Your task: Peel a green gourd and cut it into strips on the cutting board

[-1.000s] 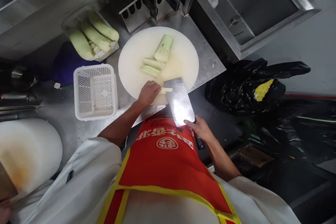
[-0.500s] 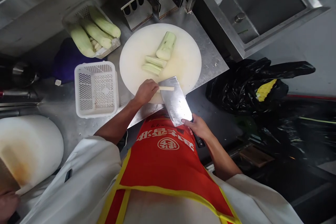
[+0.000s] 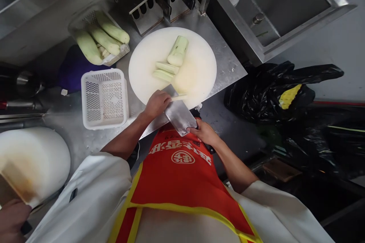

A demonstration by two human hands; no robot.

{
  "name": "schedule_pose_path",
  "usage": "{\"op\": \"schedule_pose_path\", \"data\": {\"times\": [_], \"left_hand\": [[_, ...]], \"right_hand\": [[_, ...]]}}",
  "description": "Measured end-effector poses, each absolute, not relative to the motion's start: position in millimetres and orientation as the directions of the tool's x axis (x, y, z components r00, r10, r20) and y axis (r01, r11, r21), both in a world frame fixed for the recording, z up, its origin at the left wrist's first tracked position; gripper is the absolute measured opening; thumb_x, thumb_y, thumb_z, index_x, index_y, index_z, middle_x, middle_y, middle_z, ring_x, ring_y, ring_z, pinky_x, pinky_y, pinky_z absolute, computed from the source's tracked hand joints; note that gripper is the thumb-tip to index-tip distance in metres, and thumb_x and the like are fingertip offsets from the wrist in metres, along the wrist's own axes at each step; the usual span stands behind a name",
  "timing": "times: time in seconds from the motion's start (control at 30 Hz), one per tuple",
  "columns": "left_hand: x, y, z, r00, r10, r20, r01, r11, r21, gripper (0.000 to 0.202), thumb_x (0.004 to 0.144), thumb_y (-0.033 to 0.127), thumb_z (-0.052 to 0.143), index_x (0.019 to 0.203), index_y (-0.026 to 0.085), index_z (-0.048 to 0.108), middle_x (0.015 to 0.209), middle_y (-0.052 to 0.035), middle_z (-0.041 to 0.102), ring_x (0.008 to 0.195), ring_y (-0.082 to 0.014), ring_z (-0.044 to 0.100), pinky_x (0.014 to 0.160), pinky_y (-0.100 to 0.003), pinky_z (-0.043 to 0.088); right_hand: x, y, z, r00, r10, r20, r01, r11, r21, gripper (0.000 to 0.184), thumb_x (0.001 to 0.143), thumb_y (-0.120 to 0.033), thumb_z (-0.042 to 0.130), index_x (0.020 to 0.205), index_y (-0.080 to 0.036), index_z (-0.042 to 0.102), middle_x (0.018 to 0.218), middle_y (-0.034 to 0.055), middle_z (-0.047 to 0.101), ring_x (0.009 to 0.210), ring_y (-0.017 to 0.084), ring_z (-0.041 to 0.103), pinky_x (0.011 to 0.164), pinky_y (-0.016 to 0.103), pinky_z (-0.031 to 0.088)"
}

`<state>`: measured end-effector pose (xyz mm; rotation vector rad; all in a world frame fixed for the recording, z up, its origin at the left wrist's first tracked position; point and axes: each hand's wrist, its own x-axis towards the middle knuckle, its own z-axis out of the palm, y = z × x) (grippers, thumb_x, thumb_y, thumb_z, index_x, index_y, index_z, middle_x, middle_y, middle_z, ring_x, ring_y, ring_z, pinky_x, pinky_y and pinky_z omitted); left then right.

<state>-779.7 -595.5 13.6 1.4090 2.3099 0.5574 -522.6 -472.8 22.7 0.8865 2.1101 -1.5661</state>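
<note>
My left hand (image 3: 156, 103) is closed on a pale vegetable strip (image 3: 179, 97) at the near edge of the round white cutting board (image 3: 196, 72). My right hand (image 3: 203, 132) grips the handle of a steel cleaver (image 3: 178, 111), whose flat blade lies against the strip next to my left fingers. Farther back on the board lie a large peeled green vegetable chunk (image 3: 178, 51) and two cut slices (image 3: 165, 71).
An empty white perforated basket (image 3: 104, 98) stands left of the board. Behind it a second basket (image 3: 100, 38) holds peeled vegetables. A steel sink (image 3: 273, 3) is at the back right, black rubbish bags (image 3: 273, 91) to the right. Another person's hand (image 3: 11, 220) holds a tool by a second board (image 3: 31, 163).
The cleaver and my right hand have moved left and nearer to my body, the blade sliding under my left hand. At the lower left, the other person's hand has come into view.
</note>
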Motion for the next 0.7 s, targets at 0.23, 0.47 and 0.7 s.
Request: {"op": "schedule_pose_path", "data": {"times": [0.23, 0.47, 0.7], "left_hand": [[-775.3, -617.6, 31.8, -0.522, 0.853, -0.028, 0.712, 0.454, 0.535, 0.01, 0.095, 0.03, 0.064, 0.099, 0.022, 0.069, 0.099, -0.0062, 0.069, 0.098, -0.0241, 0.06, 0.091, -0.039, 0.051], [-766.3, -538.1, 25.8, -0.51, 0.859, -0.043, 0.71, 0.448, 0.543, 0.013, 0.099, 0.03, 0.058, 0.097, 0.021, 0.068, 0.096, -0.0066, 0.066, 0.096, -0.0237, 0.061, 0.088, -0.036, 0.05], [-790.7, -474.8, 19.3, -0.35, 0.917, -0.193, 0.8, 0.4, 0.447, 0.011, 0.095, 0.021, 0.058, 0.098, 0.018, 0.069, 0.1, -0.0084, 0.067, 0.095, -0.0246, 0.063, 0.082, -0.035, 0.048]], "right_hand": [[-541.1, -471.2, 33.8, -0.815, 0.222, -0.534, 0.578, 0.369, -0.728, 0.023, 0.089, -0.045, 0.063, 0.083, -0.024, 0.055, 0.079, 0.0026, 0.067, 0.074, 0.019, 0.059, 0.064, 0.028, 0.035], [-480.0, -430.9, 55.2, -0.697, 0.327, -0.638, 0.716, 0.257, -0.649, 0.037, 0.087, -0.061, 0.061, 0.084, -0.024, 0.054, 0.057, -0.0031, 0.058, 0.052, 0.017, 0.054, 0.053, 0.028, 0.036], [-387.8, -394.1, 64.0, -0.472, 0.513, -0.717, 0.836, 0.001, -0.549, 0.046, 0.082, -0.068, 0.065, 0.085, -0.023, 0.053, 0.048, -0.0048, 0.055, 0.045, 0.017, 0.052, 0.049, 0.029, 0.038]]}}
